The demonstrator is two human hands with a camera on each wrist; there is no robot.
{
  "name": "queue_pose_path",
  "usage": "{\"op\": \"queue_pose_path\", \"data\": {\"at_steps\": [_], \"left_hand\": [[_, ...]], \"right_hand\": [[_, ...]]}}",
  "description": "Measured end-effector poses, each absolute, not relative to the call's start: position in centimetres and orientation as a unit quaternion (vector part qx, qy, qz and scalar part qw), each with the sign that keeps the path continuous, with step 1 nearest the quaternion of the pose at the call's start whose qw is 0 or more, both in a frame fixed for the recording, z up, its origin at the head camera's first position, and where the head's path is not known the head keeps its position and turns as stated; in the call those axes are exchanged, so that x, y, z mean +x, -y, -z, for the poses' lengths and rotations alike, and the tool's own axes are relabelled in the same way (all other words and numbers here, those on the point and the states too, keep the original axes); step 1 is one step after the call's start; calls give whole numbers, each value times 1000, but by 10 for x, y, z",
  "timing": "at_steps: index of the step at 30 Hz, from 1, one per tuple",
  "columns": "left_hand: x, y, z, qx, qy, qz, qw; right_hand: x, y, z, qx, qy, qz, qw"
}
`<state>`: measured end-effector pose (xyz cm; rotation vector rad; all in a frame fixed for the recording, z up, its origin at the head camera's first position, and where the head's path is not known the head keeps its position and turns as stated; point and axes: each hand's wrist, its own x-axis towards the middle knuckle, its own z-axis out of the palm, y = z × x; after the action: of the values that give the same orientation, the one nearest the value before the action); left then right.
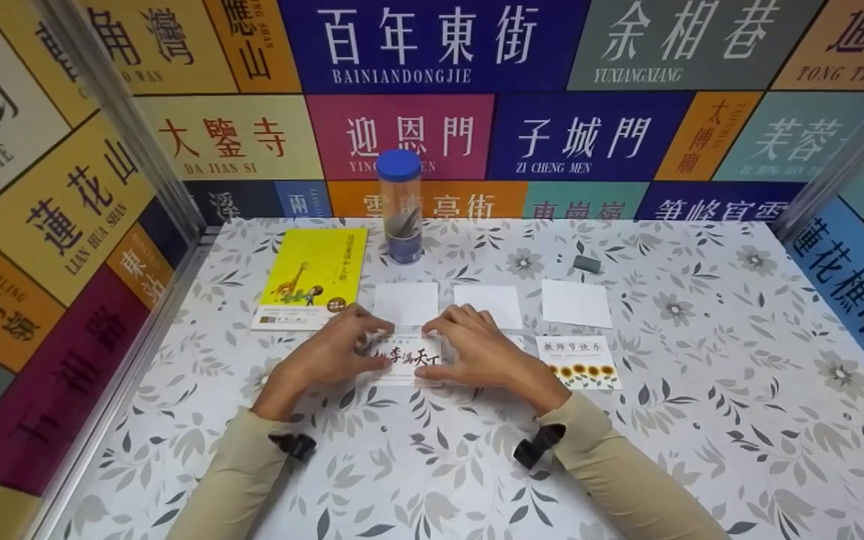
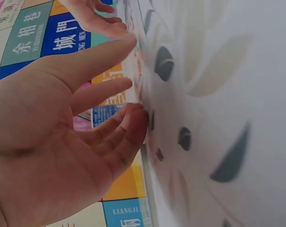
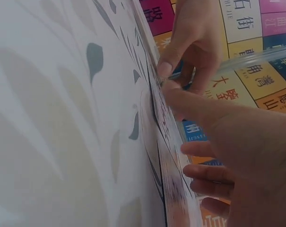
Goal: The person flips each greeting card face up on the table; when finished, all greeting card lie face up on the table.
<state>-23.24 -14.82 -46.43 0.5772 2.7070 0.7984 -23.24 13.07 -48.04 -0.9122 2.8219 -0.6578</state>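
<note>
A printed card with dark red calligraphy [image 1: 406, 360] lies on the patterned tabletop between my two hands. At its left end is my left hand [image 1: 331, 349], thumb and fingers spread around the edge. My right hand [image 1: 488, 349] frames the right end the same way, its thumb tip over the card's lower part. In the left wrist view, the left fingers bend loosely with fingertips at the table surface. The right wrist view has the right hand [image 3: 242, 151] with fingers apart beside the card. Partly hidden behind the right hand is another card [image 1: 516, 343].
Three blank white cards, left [image 1: 406, 301], middle [image 1: 488, 305] and right [image 1: 576, 304], form a row behind. A sunflower card [image 1: 578, 362] lies at right. Farther back are a yellow book [image 1: 316, 270], a clear blue-lidded canister [image 1: 400, 206] and a small grey-green block [image 1: 587, 264].
</note>
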Motion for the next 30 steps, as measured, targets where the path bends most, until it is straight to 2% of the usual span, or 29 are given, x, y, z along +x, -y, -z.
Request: {"op": "queue_pose_path", "data": {"at_steps": [5,14,19,24,30], "left_hand": [[-237,126,459,195,-921,-322,98],[-253,60,458,292,-898,-317,88],[-268,16,454,314,-897,-301,81],[-279,-31,452,311,-903,-284,87],[-289,-76,458,278,-919,-268,82]], "right_hand": [[-239,-159,478,-274,-927,254,32],[-244,-239,474,-225,-926,302,1],[-253,-290,479,-175,-937,302,-11],[-259,-330,482,-149,-940,305,-25],[-265,-353,484,-152,-939,306,-30]]}}
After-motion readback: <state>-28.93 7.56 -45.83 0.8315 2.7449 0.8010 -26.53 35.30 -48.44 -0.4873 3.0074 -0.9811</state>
